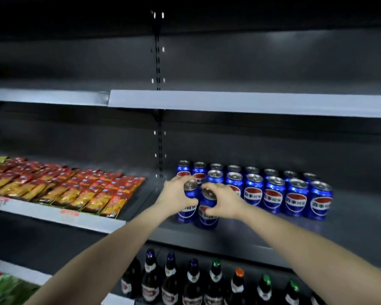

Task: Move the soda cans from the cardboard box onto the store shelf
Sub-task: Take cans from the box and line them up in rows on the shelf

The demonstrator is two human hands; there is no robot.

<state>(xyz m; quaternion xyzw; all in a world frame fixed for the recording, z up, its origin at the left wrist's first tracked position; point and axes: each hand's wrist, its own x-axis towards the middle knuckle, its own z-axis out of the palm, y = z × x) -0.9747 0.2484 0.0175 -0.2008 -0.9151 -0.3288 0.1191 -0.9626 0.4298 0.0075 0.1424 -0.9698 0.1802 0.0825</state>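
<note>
2 blue cans gripped at the middle store shelf, 1 per hand.

Left hand curled tight around the left can, right hand clamped over the top of the right can; both upright, long axes vertical, logos facing out (red, white and blue roundels), touching each other, just left of the shelved cans in 2 rows.

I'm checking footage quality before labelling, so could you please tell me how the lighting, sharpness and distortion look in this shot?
Head view: dim overall, the top almost black; soft glare patch on the back panel; shelf edge bows from wide-angle distortion; blue cans readable with bright highlights; left hand and right hand slightly soft; snack packets and bottles blurrier near the edges.
</note>
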